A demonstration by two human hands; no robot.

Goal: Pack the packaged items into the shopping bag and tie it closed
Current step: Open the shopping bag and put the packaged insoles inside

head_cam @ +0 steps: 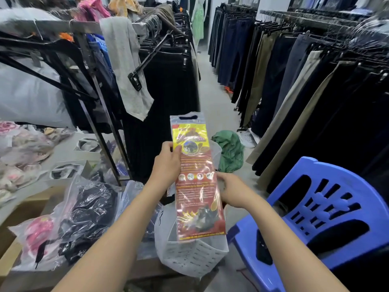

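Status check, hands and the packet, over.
Left hand and right hand both grip the red packet, upright above the white shopping bag. Bag mouth open, untied. Nothing blocking.

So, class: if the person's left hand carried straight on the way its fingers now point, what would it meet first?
The left hand already grips the red and yellow packet by its left edge, fingers pointing right and slightly up. So the packet comes first; beyond it probably the green cloth on the floor, though depth is unclear.
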